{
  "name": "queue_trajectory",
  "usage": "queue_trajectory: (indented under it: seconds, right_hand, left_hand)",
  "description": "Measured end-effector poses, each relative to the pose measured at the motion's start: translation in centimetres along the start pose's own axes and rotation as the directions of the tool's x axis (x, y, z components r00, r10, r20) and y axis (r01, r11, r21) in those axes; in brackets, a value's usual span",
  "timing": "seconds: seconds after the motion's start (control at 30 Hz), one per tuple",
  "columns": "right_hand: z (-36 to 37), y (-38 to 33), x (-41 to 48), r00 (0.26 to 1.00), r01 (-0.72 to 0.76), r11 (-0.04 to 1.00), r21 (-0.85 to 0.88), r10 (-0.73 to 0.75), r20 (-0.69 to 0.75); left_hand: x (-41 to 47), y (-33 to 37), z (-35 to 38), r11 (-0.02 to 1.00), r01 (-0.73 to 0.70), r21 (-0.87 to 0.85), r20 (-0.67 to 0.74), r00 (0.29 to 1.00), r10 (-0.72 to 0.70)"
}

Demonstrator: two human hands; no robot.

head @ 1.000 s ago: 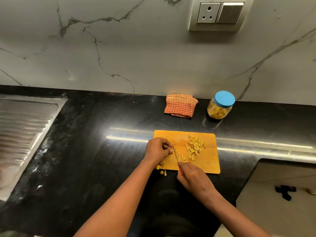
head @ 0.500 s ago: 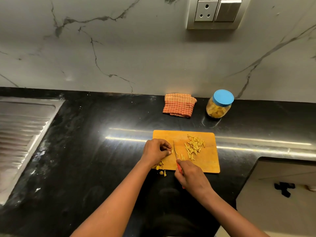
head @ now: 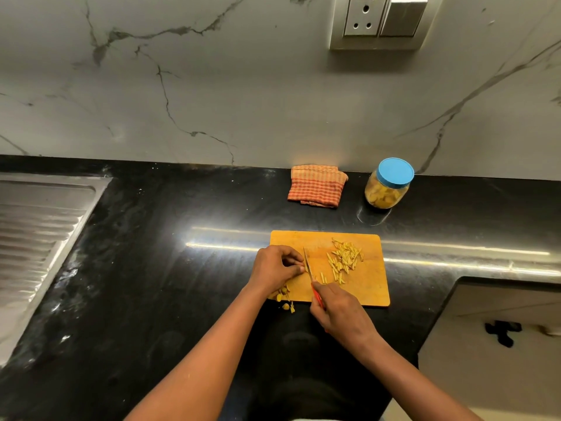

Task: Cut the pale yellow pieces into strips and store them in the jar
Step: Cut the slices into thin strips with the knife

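Strips [head: 344, 262] piled; uncut pieces [head: 284, 290] remain; jar [head: 385, 189] lidded. Left hand [head: 273, 267] pinches a piece; right hand [head: 340, 311] grips knife [head: 307, 262].

The right hand [head: 343, 314] grips a red-handled knife [head: 308, 264] on an orange rectangular board [head: 368, 288], between the left hand [head: 273, 268], fingers [head: 291, 259] curled, and pale yellow strips [head: 344, 259].

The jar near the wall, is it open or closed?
Closed. The blue lid sits on the jar, which stands upright behind the cutting board, with yellow pieces inside.
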State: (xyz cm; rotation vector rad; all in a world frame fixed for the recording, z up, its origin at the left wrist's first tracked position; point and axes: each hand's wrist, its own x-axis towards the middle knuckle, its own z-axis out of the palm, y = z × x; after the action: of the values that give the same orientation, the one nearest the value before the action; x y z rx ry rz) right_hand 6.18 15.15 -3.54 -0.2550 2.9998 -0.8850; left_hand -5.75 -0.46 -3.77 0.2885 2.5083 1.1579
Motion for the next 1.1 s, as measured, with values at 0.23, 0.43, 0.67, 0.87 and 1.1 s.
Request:
queue_trajectory:
  seconds: [0.23, 0.43, 0.67, 0.87, 1.1]
  right_hand:
    - [0.3, -0.1, 0.0, 1.0, -0.001, 1.0, -0.012, 0.001, -0.009]
    - [0.8, 0.1, 0.3, 1.0, 0.004, 0.997, -0.08, -0.002, 0.027]
    - [1.0, -0.7, 2.6, 0.995, -0.032, 0.978, -0.208, 0.05, 0.082]
    - [1.0, -0.1, 1.1, 0.99, -0.037, 0.977, -0.211, 0.064, 0.122]
    - [-0.2, 0.8, -1.6, 0.991, -0.018, 0.988, -0.154, 0.038, 0.128]
  left_hand:
    - [0.0, 0.2, 0.3, 1.0, 0.021, 0.008, -0.011, 1.0, -0.021]
    - [0.0, 0.3, 0.4, 0.999, 0.032, 0.014, -0.01, 0.999, -0.032]
    - [0.0, 0.4, 0.5, 0.999, 0.045, 0.029, -0.01, 0.999, -0.045]
    - [0.0, 0.6, 0.5, 0.998, 0.054, 0.039, -0.022, 0.998, -0.053]
    - [0.2, 0.6, 0.3, 0.997, 0.066, 0.025, 0.01, 0.998, -0.067]
